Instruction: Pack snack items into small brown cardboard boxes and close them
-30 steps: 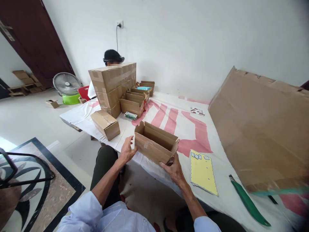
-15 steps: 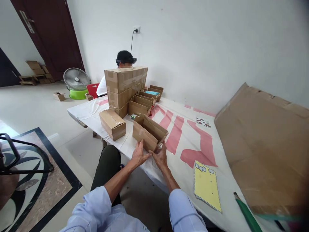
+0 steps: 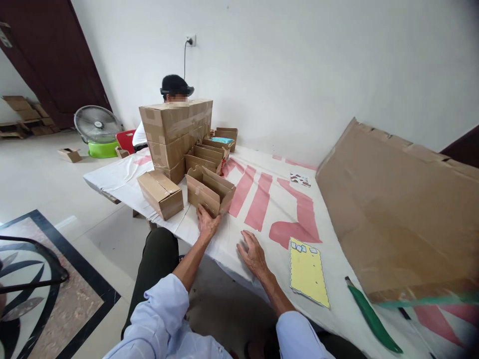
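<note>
An open cardboard box (image 3: 210,192) stands on the cloth-covered table (image 3: 262,224), just right of a taped shut box (image 3: 160,193). My left hand (image 3: 207,223) rests against the open box's near side, fingers stretched out on it. My right hand (image 3: 253,253) lies flat and open on the cloth, apart from the box, holding nothing. Right of that hand lies a yellow sheet (image 3: 307,270) with small stickers near its top.
A stack of taped boxes (image 3: 175,132) and several open boxes (image 3: 206,153) stand further back, with another person (image 3: 172,89) seated behind them. A big cardboard sheet (image 3: 404,204) leans at the right. A green-handled tool (image 3: 370,316) lies near the front right. A fan (image 3: 98,127) stands on the floor.
The open box has been pushed away and to the left, next to the shut box. My right hand has let go of it and come down flat on the cloth.
</note>
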Motion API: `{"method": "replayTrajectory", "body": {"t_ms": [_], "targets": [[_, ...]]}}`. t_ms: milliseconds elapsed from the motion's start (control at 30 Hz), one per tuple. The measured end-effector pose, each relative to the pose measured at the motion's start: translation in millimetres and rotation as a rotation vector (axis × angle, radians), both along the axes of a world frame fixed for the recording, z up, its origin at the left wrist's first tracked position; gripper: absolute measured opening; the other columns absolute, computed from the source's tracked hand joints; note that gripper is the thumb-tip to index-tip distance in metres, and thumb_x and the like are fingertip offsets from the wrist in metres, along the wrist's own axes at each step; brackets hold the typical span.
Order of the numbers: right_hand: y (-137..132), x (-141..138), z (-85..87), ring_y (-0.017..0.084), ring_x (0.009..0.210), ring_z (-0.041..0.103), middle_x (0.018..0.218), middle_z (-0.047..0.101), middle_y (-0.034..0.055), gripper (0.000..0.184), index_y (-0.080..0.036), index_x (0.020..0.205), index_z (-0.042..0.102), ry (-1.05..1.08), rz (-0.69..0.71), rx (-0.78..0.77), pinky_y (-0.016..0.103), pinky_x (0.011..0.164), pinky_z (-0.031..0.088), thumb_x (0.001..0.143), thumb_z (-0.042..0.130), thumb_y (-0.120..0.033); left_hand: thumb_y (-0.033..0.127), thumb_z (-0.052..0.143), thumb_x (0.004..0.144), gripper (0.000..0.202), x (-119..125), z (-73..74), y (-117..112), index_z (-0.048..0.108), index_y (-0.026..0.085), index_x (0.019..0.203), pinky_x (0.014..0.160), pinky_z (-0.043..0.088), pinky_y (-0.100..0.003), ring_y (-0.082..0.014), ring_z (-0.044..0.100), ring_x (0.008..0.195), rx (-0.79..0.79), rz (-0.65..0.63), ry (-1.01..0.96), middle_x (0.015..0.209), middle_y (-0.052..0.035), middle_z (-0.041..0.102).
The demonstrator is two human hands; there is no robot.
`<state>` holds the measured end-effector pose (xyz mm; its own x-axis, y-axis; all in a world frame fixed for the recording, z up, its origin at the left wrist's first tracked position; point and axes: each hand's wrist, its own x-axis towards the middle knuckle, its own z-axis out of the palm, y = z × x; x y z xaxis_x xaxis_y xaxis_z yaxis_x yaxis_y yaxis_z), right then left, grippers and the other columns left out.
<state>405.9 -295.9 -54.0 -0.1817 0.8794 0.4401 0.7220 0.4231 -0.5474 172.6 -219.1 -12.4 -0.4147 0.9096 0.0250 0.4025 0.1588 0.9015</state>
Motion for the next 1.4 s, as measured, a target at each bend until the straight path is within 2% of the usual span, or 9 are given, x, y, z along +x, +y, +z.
{"method": "replayTrajectory", "body": {"t_ms": [100, 200, 467, 600, 700, 833, 1000, 1167, 1400], "targets": [[-18.1, 21.5, -2.6, 0.034, 0.132, 0.068, 0.140, 0.074, 0.0164, 0.040, -0.021, 0.135, 0.075, -0.063, -0.018, 0.035, 0.055, 0.114, 0.059, 0.099, 0.060, -0.029, 0.044, 0.082, 0.083, 0.120, -4.3, -5.3, 13.3, 0.011, 0.010, 0.172, 0.133, 0.036, -0.058, -0.0483, 0.028, 0.169, 0.030, 0.043, -0.032, 0.177, -0.0363, 0.024], [-30.4, 32.4, -4.1, 0.033, 0.124, 0.070, 0.132, 0.076, 0.0150, 0.033, -0.023, 0.127, 0.078, -0.089, -0.044, 0.062, 0.054, 0.109, 0.061, 0.099, 0.060, -0.026, 0.043, 0.080, 0.085, 0.116, -14.3, -6.8, 25.9, 0.011, 0.012, 0.172, 0.133, 0.035, -0.056, -0.0454, 0.028, 0.170, 0.054, 0.096, -0.022, 0.177, -0.0341, 0.029], [-36.1, 28.5, 0.7, 0.031, 0.117, 0.068, 0.127, 0.075, 0.0144, 0.027, -0.022, 0.120, 0.077, -0.124, -0.056, 0.079, 0.047, 0.103, 0.060, 0.100, 0.058, -0.021, 0.046, 0.083, 0.086, 0.117, -35.4, 6.8, 51.5, 0.014, 0.007, 0.173, 0.131, 0.039, -0.052, -0.0447, 0.034, 0.167, 0.054, 0.106, 0.068, 0.173, -0.0358, 0.032], [-37.1, 26.5, 0.0, 0.030, 0.115, 0.067, 0.125, 0.074, 0.0127, 0.026, -0.023, 0.117, 0.075, -0.128, -0.071, 0.092, 0.044, 0.101, 0.059, 0.098, 0.059, -0.018, 0.046, 0.084, 0.086, 0.119, -40.3, 10.6, 65.6, 0.015, 0.003, 0.172, 0.129, 0.040, -0.055, -0.0474, 0.035, 0.165, 0.055, 0.102, 0.112, 0.169, -0.0391, 0.035], [-37.2, 25.5, -1.0, 0.030, 0.114, 0.067, 0.124, 0.074, 0.0123, 0.025, -0.024, 0.116, 0.075, -0.133, -0.080, 0.102, 0.044, 0.100, 0.059, 0.097, 0.060, -0.016, 0.046, 0.086, 0.083, 0.120, -43.2, 10.5, 73.8, 0.015, 0.005, 0.171, 0.128, 0.042, -0.058, -0.0492, 0.039, 0.163, 0.062, 0.090, 0.119, 0.167, -0.0375, 0.038], [-36.9, 25.2, -1.4, 0.030, 0.114, 0.067, 0.123, 0.074, 0.0120, 0.026, -0.025, 0.115, 0.075, -0.130, -0.079, 0.108, 0.044, 0.100, 0.058, 0.097, 0.060, -0.016, 0.047, 0.088, 0.081, 0.120, -48.4, 8.7, 77.7, 0.018, 0.010, 0.171, 0.128, 0.042, -0.060, -0.0487, 0.043, 0.161, 0.078, 0.070, 0.138, 0.165, -0.0347, 0.040], [-37.1, 25.3, -1.2, 0.031, 0.112, 0.067, 0.123, 0.075, 0.0126, 0.025, -0.025, 0.115, 0.076, -0.119, -0.077, 0.102, 0.046, 0.099, 0.059, 0.097, 0.059, -0.017, 0.044, 0.084, 0.084, 0.116, -55.3, 3.9, 73.7, 0.017, 0.007, 0.171, 0.130, 0.038, -0.060, -0.0478, 0.037, 0.164, 0.100, 0.106, 0.173, 0.170, -0.0371, 0.035], [-37.1, 24.6, -0.6, 0.031, 0.113, 0.067, 0.123, 0.075, 0.0130, 0.025, -0.024, 0.115, 0.076, -0.118, -0.079, 0.103, 0.046, 0.100, 0.058, 0.098, 0.058, -0.017, 0.041, 0.081, 0.085, 0.116, -58.6, 0.4, 71.5, 0.013, 0.010, 0.174, 0.132, 0.035, -0.060, -0.0468, 0.034, 0.166, 0.148, 0.124, 0.177, 0.173, -0.0351, 0.034], [-38.0, 24.4, 0.6, 0.031, 0.113, 0.068, 0.123, 0.075, 0.0122, 0.026, -0.025, 0.114, 0.076, -0.123, -0.082, 0.088, 0.045, 0.098, 0.058, 0.097, 0.059, -0.015, 0.042, 0.080, 0.085, 0.117, -68.1, 3.9, 76.1, 0.016, 0.001, 0.173, 0.134, 0.033, -0.058, -0.0464, 0.032, 0.167, 0.123, 0.131, 0.170, 0.172, -0.0378, 0.035]]}}
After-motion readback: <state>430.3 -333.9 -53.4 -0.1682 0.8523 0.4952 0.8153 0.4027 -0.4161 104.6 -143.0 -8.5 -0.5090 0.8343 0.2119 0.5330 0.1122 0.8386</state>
